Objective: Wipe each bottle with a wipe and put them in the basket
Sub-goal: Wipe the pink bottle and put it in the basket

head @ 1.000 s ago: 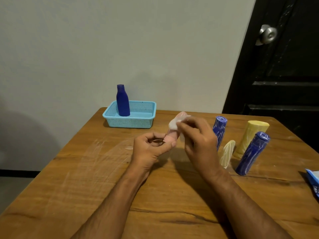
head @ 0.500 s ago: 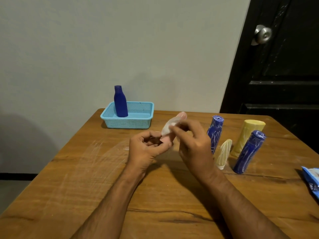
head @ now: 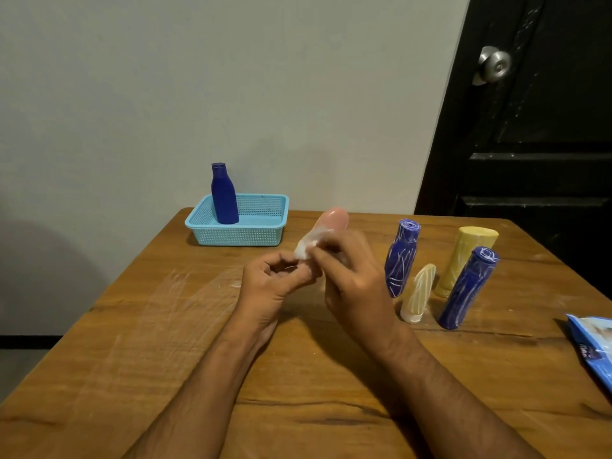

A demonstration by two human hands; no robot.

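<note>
Fingers of left hand curl around lower end of pink bottle; right hand fingers pinch white wipe against bottle's side. Bottle's long axis tilts up and away, rounded end pointing toward far wall, above table. No label readable on it. Clean blue bottle stands upright in turquoise basket. Right: two streaked blue bottles, yellow bottle, small cream bottle. Blue wipe packet, writing illegible.
</note>
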